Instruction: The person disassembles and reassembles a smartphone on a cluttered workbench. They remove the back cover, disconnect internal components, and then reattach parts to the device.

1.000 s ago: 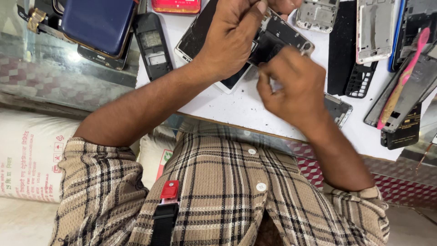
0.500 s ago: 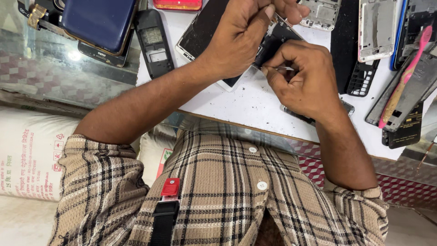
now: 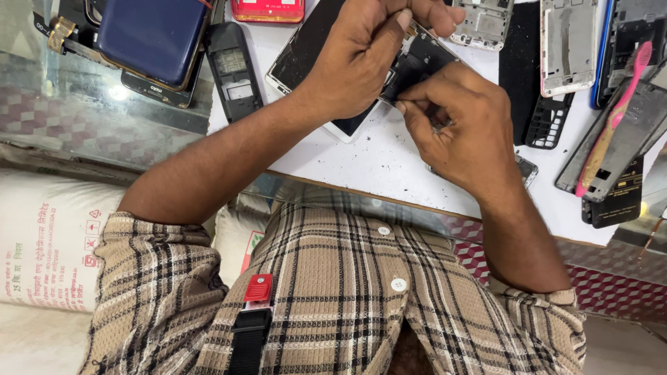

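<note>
The left hand [image 3: 361,59] has its fingers clamped on a dark, opened phone frame [image 3: 417,59], held just above the white worktop [image 3: 368,160]. The right hand [image 3: 462,128] has its fingertips pressed together at the frame's lower edge; whether they pinch a small part cannot be told. The frame is stripped, the work unfinished. Loose phone parts crowd beyond the fingers; bare worktop lies beneath them.

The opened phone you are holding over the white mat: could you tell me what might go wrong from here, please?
1. The opened phone is pinched in the left hand above the white mat; it could slip while the right hand picks at its edge.
2. Any small piece that comes loose may get lost among the dark specks on the mat.
3. The pink toothbrush lies near the right wrist and could be knocked.
</note>
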